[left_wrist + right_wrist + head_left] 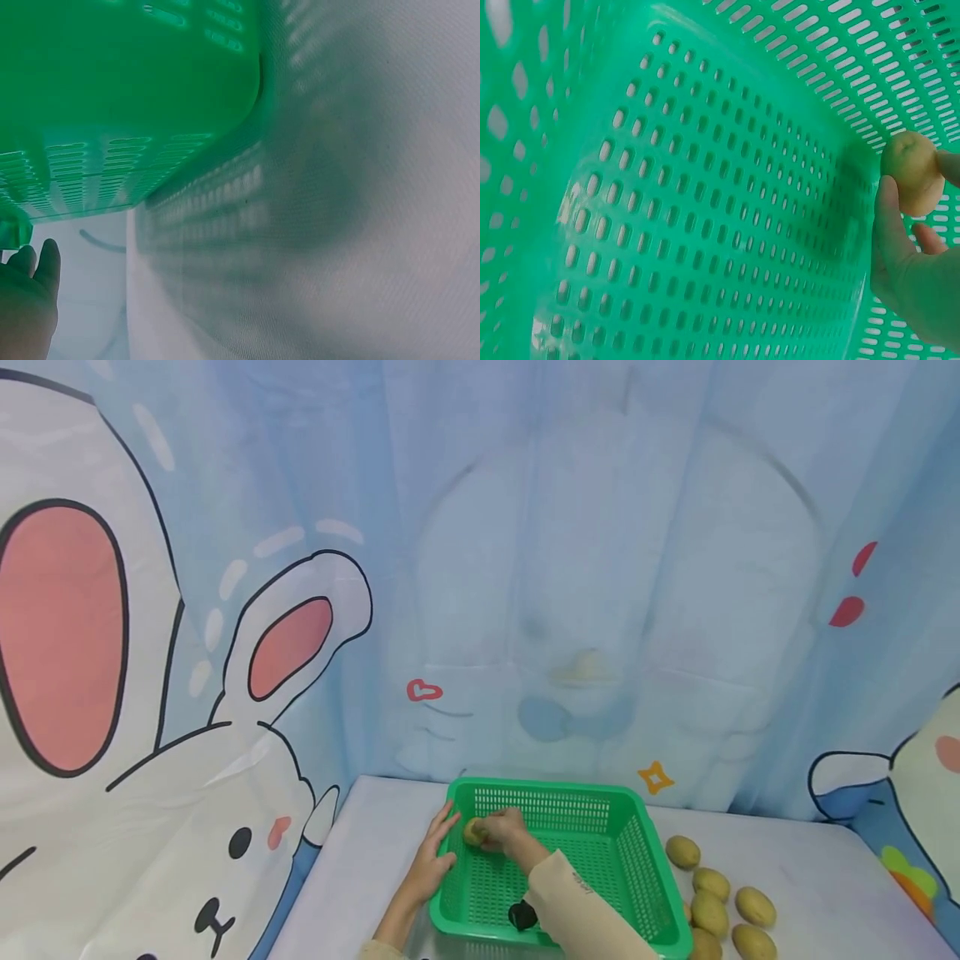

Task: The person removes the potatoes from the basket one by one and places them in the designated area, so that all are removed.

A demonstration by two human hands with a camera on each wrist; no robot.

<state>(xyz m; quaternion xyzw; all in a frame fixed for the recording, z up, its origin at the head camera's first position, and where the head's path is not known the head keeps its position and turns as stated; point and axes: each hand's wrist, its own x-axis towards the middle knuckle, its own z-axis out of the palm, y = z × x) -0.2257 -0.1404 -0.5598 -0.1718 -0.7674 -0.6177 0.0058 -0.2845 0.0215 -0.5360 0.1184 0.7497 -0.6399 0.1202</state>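
My right hand (pixel 504 829) is down inside a green plastic basket (pixel 622 793), near its back left corner. It pinches a potato (pixel 913 172) between thumb and fingers, close to the slotted wall in the right wrist view. In the head view, part of this potato (pixel 473 832) shows left of the fingertips. At the basket's left rim, my left hand (pixel 431 863) rests with its fingers extended along the edge. The left wrist view catches some of those fingers (pixel 46 266) beside the basket's corner.
Several potatoes (pixel 755 907) lie on the white table (pixel 832 868) to the right of the basket. A dark round wrist camera (pixel 522 916) sits by the right sleeve. Behind the table hangs a blue curtain (pixel 585 568) with cartoon animals.
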